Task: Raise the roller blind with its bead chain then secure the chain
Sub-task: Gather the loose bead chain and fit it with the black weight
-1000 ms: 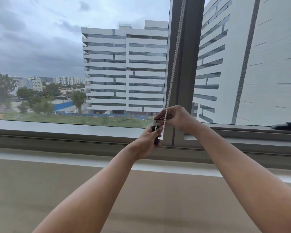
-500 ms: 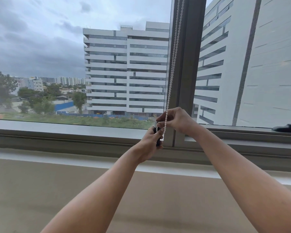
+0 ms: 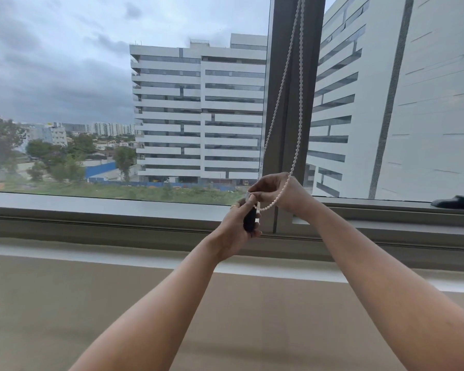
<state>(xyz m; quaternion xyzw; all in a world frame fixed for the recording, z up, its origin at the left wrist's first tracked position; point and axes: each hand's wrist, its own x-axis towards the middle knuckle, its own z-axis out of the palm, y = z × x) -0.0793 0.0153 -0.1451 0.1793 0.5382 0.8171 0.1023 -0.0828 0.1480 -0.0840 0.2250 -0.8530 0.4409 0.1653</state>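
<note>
A white bead chain (image 3: pixel 284 76) hangs in two strands down the grey window mullion (image 3: pixel 292 116). Its lower loop runs over the back of my right hand (image 3: pixel 281 192) and curves under it towards my fingertips. My right hand pinches the chain at the loop's end, beside a small clear piece. Just below it, my left hand (image 3: pixel 239 228) grips a dark oblong chain holder (image 3: pixel 250 219) against the lower window frame. The roller blind itself is out of view above; the glass is uncovered.
A grey window frame and sill (image 3: pixel 105 210) run across the view, with a beige wall (image 3: pixel 91 303) beneath. A black window handle (image 3: pixel 456 202) lies on the right sill. Buildings and trees stand outside.
The two chain strands have spread apart. The right strand now drapes over the back of my right hand, where before both ran straight down to my fingers. My left hand stays on the holder.
</note>
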